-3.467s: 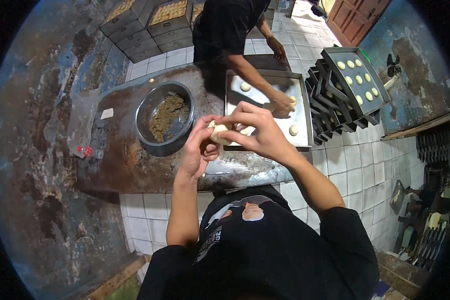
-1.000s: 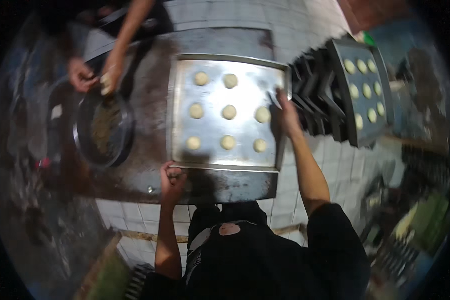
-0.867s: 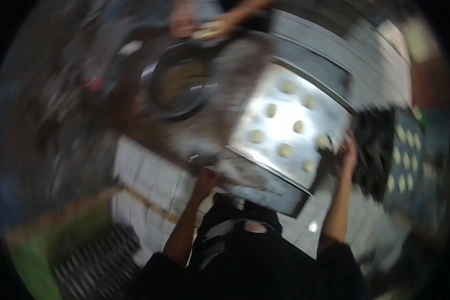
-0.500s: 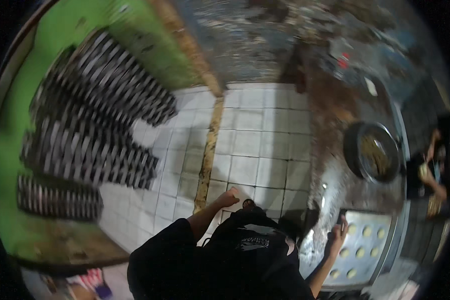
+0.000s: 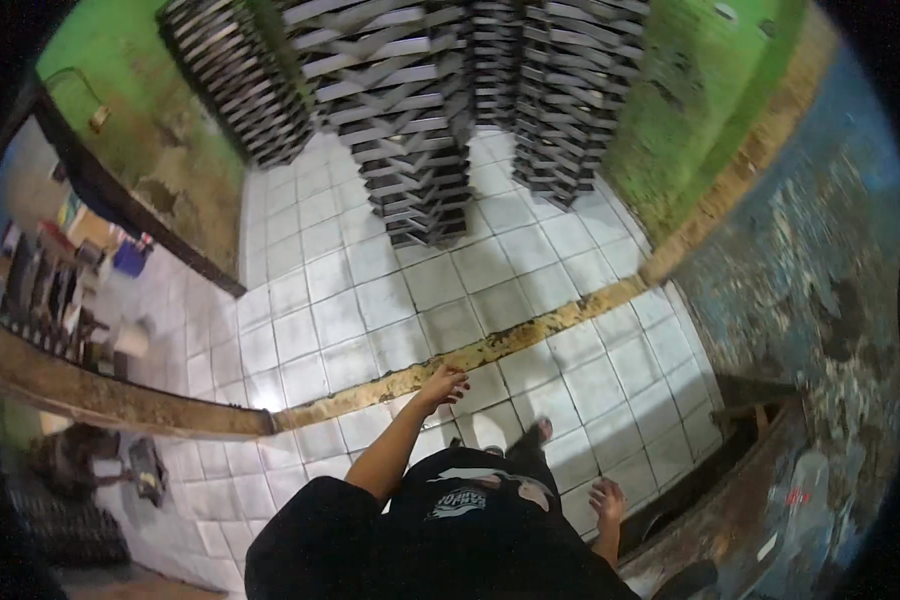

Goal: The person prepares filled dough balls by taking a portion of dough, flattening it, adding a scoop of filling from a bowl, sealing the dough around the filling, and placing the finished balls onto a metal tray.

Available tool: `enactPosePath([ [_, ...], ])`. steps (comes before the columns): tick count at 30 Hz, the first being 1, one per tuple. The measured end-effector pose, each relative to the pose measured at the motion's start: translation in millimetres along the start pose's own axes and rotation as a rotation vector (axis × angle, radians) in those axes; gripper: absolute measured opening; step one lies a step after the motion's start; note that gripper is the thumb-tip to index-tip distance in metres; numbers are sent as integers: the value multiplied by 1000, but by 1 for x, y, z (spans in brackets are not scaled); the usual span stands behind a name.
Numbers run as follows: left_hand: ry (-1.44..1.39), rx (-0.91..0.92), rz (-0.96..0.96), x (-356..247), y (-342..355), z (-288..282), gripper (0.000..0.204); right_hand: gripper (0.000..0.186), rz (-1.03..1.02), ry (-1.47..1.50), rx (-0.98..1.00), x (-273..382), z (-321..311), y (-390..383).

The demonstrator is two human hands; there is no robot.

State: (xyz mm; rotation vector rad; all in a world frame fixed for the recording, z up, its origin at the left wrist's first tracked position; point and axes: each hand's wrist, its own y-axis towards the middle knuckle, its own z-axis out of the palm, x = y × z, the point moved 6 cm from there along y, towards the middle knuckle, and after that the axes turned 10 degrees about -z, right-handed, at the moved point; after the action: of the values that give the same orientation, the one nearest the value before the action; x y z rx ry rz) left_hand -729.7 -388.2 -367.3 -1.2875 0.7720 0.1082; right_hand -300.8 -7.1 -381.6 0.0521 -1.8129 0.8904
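Note:
My left hand [image 5: 444, 386] hangs in front of my body above the white tiled floor, nearest to the worn yellow sill [image 5: 490, 347]. Its fingers are loosely bent and apart, with nothing in them. Lower and to the right, my right hand [image 5: 607, 498] is also empty, its fingers half curled and spread. It is beside the edge of a worn worktop [image 5: 715, 535]. Ahead, beyond the sill, tall stacks of dark metal trays [image 5: 415, 150] rise from the floor, apart from both hands.
Another tray stack [image 5: 238, 80] leans near the green wall [image 5: 135, 150] at the far left. A peeling blue wall [image 5: 820, 310] bounds the right. On the left, a doorway shows a further room with a blue container [image 5: 130, 258]. A blurred dark shape [image 5: 75, 465] is at the lower left.
My view has swung left from the worktop toward the tray stacks. My right hand has come away from the tray of pale dough pieces; the bowl and the other person have left view.

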Motion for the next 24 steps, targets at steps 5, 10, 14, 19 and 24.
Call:
enactPosePath([
  [5, -412, 163, 152, -113, 62, -17, 49, 40, 253, -342, 494, -43, 15, 142],
  [10, -638, -13, 266, -202, 105, -169, 78, 48, 356, 62, 466, 11, 142, 229],
  [14, -843, -153, 382, -338, 130, -241, 88, 55, 209, 202, 437, 128, 215, 410],
  [19, -842, -177, 783, -532, 117, -347, 65, 75, -257, 469, 545, 438, 427, 609],
  [24, -712, -417, 932, -622, 61, -503, 78, 71, -400, 393, 917, 679, 764, 485],
])
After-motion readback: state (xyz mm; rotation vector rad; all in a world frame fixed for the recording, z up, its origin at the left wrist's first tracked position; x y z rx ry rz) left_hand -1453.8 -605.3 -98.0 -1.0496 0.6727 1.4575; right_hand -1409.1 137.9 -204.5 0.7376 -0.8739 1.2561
